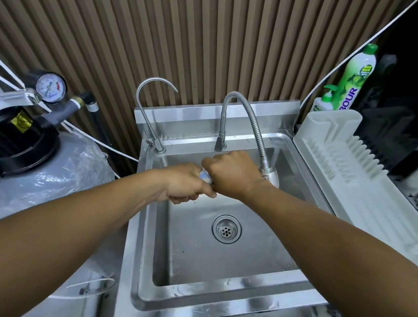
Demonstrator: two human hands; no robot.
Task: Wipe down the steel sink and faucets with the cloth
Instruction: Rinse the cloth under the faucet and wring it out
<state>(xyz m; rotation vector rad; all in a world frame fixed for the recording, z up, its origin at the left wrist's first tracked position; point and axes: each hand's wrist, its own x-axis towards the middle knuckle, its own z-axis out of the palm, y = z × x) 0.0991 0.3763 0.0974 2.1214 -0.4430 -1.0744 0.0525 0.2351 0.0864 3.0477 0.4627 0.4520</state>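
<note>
Both of my hands meet over the back of the steel sink (210, 302). My left hand (186, 183) and my right hand (231, 173) are clenched around a small bunched cloth (206, 177), of which only a pale bluish bit shows between them. A thin gooseneck faucet (150, 113) stands at the back left rim. A flexible hose faucet (250, 121) arches from the back middle, its spray head (271, 173) hanging just right of my right hand. The drain (226, 229) lies in the basin floor below my hands.
A white dish rack (358, 183) sits right of the sink, with two green soap bottles (351, 78) behind it. On the left stands a wrapped grey tank (48, 179) with a pump and pressure gauge (50, 87). A ribbed brown wall is behind.
</note>
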